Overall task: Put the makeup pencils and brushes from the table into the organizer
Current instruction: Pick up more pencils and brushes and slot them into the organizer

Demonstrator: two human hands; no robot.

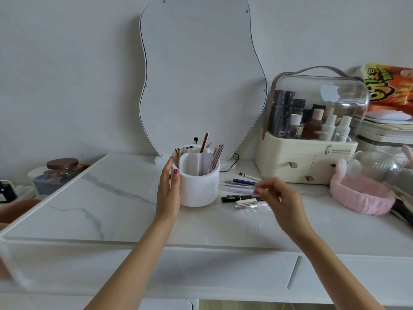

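Head view: the left hand (168,186) lies open against the organizer (199,177) on the worktop (111,198); the right hand (277,198) pinches something blurred above the pencils (242,186). A careless reach may roll them off

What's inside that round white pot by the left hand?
The organizer holds a brown-handled brush in its middle tube and pink pencils at the right; their lower ends are hidden by the walls.
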